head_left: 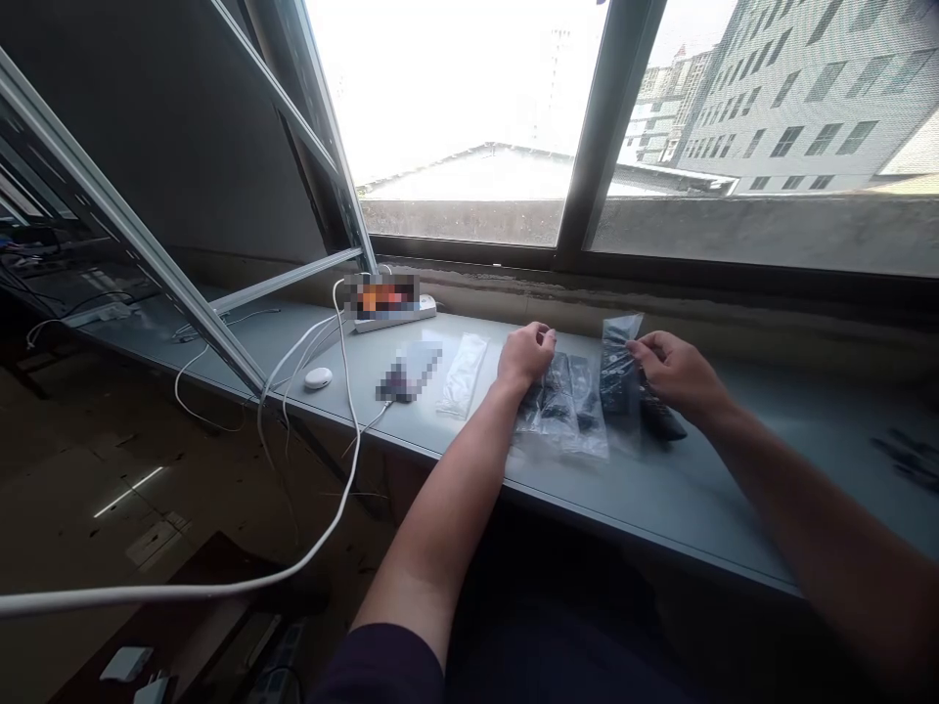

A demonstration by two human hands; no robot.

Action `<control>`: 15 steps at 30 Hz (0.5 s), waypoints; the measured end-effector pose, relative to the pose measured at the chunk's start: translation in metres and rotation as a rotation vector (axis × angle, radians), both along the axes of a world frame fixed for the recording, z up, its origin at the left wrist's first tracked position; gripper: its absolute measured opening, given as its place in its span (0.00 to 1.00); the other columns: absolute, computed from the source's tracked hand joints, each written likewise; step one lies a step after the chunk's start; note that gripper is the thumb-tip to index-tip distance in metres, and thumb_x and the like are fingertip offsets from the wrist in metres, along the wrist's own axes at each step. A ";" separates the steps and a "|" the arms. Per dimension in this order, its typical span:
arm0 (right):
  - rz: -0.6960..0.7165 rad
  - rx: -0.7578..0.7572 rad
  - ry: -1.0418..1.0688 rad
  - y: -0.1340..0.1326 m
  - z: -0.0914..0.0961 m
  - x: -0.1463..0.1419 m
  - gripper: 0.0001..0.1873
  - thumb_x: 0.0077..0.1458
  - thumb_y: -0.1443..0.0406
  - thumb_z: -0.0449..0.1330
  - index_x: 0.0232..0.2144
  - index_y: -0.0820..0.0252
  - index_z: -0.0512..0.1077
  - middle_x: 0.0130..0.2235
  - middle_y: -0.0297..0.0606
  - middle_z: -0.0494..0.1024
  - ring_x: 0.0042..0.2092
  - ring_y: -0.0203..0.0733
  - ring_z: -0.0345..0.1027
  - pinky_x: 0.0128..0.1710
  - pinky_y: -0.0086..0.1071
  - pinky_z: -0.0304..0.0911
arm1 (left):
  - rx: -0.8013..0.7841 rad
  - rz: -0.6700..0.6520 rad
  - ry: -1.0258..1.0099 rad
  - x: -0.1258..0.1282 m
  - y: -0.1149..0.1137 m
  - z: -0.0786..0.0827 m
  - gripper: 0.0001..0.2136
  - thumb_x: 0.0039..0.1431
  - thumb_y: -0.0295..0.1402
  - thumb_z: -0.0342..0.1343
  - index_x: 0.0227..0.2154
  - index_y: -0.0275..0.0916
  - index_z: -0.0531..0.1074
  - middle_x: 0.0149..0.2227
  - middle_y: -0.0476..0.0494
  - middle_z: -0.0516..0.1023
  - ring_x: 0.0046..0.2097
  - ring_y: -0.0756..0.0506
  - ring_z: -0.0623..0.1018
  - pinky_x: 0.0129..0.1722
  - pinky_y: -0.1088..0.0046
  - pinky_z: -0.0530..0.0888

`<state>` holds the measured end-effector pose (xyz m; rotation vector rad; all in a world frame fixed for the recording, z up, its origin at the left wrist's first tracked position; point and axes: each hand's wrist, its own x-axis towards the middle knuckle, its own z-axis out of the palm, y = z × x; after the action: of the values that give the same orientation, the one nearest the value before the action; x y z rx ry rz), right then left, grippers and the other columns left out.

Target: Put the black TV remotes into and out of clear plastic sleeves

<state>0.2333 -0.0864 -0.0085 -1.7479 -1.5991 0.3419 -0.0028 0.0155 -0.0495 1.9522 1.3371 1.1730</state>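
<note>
My right hand (675, 372) pinches the upper edge of a clear plastic bag (618, 376) with something dark inside, held near-upright over the tabletop. Under that hand lies a black, rounded object (664, 418), partly covered and blurred. My left hand (524, 354) is at the far end of a row of clear bags (561, 396) with black contents. Its fingers are curled together, and whatever they may grip is hidden. The bags lie side by side and partly overlap. To the left of my left forearm rests another clear bag (462, 376) with white contents.
A long grey table (411, 425) runs below the window. On it are a white round device (318, 378), a power strip (396, 313) and white cables (356, 440). A metal frame (147, 244) slants across the left. Dark items (910, 455) lie far right.
</note>
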 end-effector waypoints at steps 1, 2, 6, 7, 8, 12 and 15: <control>0.013 -0.001 0.078 -0.002 0.001 -0.003 0.18 0.72 0.46 0.59 0.40 0.53 0.73 0.35 0.41 0.79 0.35 0.51 0.72 0.41 0.43 0.69 | 0.003 -0.041 -0.041 0.001 -0.001 0.001 0.13 0.78 0.41 0.56 0.49 0.42 0.84 0.45 0.38 0.90 0.51 0.38 0.86 0.55 0.65 0.77; 0.041 0.006 0.153 -0.004 0.002 -0.007 0.19 0.71 0.45 0.61 0.40 0.53 0.73 0.35 0.41 0.79 0.35 0.51 0.72 0.39 0.42 0.69 | 0.000 -0.089 -0.074 0.002 -0.002 0.003 0.14 0.79 0.43 0.56 0.50 0.42 0.84 0.42 0.40 0.90 0.49 0.39 0.86 0.55 0.65 0.77; 0.151 -0.020 0.311 -0.011 0.002 -0.019 0.22 0.70 0.42 0.64 0.39 0.52 0.72 0.35 0.39 0.78 0.34 0.47 0.70 0.34 0.38 0.68 | -0.055 -0.309 -0.152 0.005 -0.005 0.005 0.21 0.79 0.51 0.54 0.58 0.40 0.81 0.37 0.44 0.89 0.41 0.44 0.86 0.50 0.69 0.77; 0.164 -0.041 0.337 -0.012 0.002 -0.022 0.21 0.70 0.42 0.64 0.39 0.52 0.73 0.34 0.39 0.78 0.33 0.47 0.69 0.32 0.37 0.67 | -0.067 -0.339 -0.171 0.005 -0.004 0.004 0.22 0.78 0.52 0.56 0.58 0.40 0.81 0.36 0.45 0.89 0.39 0.45 0.85 0.48 0.70 0.77; 0.174 -0.064 0.367 -0.013 0.002 -0.024 0.21 0.70 0.43 0.64 0.39 0.51 0.73 0.34 0.38 0.78 0.33 0.46 0.68 0.32 0.37 0.67 | -0.075 -0.358 -0.193 0.006 -0.003 0.003 0.22 0.77 0.52 0.58 0.57 0.39 0.81 0.35 0.45 0.89 0.37 0.46 0.85 0.46 0.71 0.77; 0.169 -0.193 0.574 -0.015 0.002 -0.034 0.15 0.70 0.49 0.68 0.43 0.51 0.74 0.35 0.39 0.81 0.32 0.48 0.72 0.30 0.38 0.72 | -0.085 -0.354 -0.298 0.007 0.004 -0.002 0.17 0.72 0.49 0.64 0.42 0.37 0.84 0.33 0.44 0.87 0.32 0.49 0.80 0.41 0.72 0.76; 0.186 -0.303 0.766 -0.012 0.003 -0.038 0.12 0.70 0.55 0.69 0.48 0.52 0.74 0.37 0.41 0.84 0.32 0.49 0.77 0.30 0.38 0.76 | -0.078 -0.322 -0.320 0.007 0.008 -0.005 0.17 0.72 0.49 0.64 0.37 0.38 0.83 0.33 0.44 0.87 0.31 0.49 0.80 0.39 0.72 0.76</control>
<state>0.1954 -0.0989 -0.0053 -1.4039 -1.1686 1.2312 0.0042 0.0231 -0.0542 1.7530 0.8553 1.1906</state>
